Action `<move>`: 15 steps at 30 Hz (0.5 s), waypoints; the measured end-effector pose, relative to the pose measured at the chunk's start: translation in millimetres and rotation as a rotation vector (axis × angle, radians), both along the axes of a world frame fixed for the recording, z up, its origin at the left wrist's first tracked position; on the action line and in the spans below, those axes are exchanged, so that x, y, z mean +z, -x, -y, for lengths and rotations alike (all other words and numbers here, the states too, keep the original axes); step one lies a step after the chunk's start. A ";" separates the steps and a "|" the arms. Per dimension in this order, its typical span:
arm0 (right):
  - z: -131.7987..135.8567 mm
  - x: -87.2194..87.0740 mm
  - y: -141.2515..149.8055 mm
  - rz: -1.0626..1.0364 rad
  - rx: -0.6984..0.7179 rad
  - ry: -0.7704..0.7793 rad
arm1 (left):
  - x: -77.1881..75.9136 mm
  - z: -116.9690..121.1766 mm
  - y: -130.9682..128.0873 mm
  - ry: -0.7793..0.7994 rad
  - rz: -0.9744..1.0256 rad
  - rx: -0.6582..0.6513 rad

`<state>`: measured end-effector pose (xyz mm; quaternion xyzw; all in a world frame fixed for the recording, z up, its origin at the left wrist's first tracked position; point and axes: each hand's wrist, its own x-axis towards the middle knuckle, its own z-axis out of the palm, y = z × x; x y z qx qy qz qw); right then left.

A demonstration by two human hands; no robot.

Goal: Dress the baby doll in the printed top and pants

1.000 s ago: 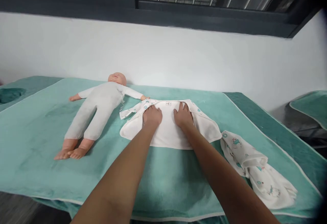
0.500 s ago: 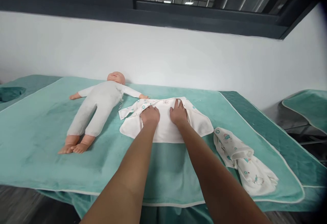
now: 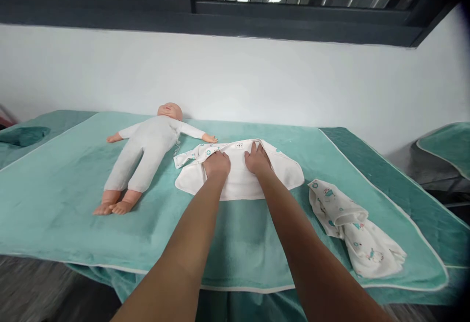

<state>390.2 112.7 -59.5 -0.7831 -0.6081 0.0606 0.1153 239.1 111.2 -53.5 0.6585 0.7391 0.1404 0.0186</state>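
A white baby garment [image 3: 238, 182] with a small teal print lies spread open on the teal towel [image 3: 66, 190], its white lining up. Both my hands press flat on its upper middle, fingers stretched toward the neckline. My left hand [image 3: 216, 164] sits left of the neck label. My right hand [image 3: 257, 159] sits just right of that label. A baby doll [image 3: 145, 150] in a pale suit lies on its back to the left, one arm almost touching the garment's sleeve. A crumpled printed cloth [image 3: 356, 229] lies to the right.
The towel covers a table pushed against a white wall under dark-framed windows. A darker green cover [image 3: 396, 185] shows at the right side, and another teal-covered surface [image 3: 448, 146] stands farther right. A dark green bundle [image 3: 22, 136] lies at far left.
Both hands have stayed pressed on the garment, drawing slightly closer together. The garment's right flap looks smoother and flatter. My view has pulled back a little.
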 end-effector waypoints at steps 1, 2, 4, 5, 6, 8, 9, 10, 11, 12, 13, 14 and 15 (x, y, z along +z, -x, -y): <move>-1.3 0.4 -0.4 -0.004 -0.002 0.017 | 0.4 0.3 -0.2 -0.001 -0.011 -0.009; -2.4 0.7 -0.7 -0.005 -0.003 0.029 | 0.7 0.7 -0.5 -0.003 -0.024 -0.019; -3.5 0.7 -0.7 0.004 -0.004 0.034 | 1.6 1.8 -1.5 -0.013 -0.052 -0.050; -3.4 0.5 -0.3 0.013 -0.002 0.027 | 2.1 2.5 -2.3 -0.021 -0.069 -0.071; -2.9 0.2 0.3 0.026 0.002 0.011 | 2.6 3.5 -3.4 -0.030 -0.088 -0.099; -0.6 -0.1 2.0 0.060 0.020 -0.038 | 4.2 5.7 -6.6 -0.048 -0.129 -0.174; 0.9 -0.1 2.9 0.079 0.032 -0.066 | 5.1 6.7 -8.6 -0.056 -0.149 -0.218; 2.5 0.3 3.9 0.098 0.047 -0.092 | 6.2 7.6 -10.8 -0.062 -0.169 -0.268; 4.1 0.9 4.7 0.116 0.064 -0.115 | 7.3 8.1 -13.0 -0.065 -0.189 -0.333; 5.5 1.8 5.4 0.133 0.087 -0.133 | 8.4 8.1 -15.3 -0.064 -0.208 -0.406; 6.7 2.8 6.1 0.148 0.117 -0.147 | 9.4 7.7 -17.5 -0.057 -0.224 -0.483; 7.6 3.7 6.6 0.161 0.155 -0.159 | 10.2 6.7 -19.8 -0.045 -0.238 -0.557; 8.2 4.5 7.1 0.171 0.201 -0.167 | 10.8 5.4 -22.0 -0.027 -0.248 -0.617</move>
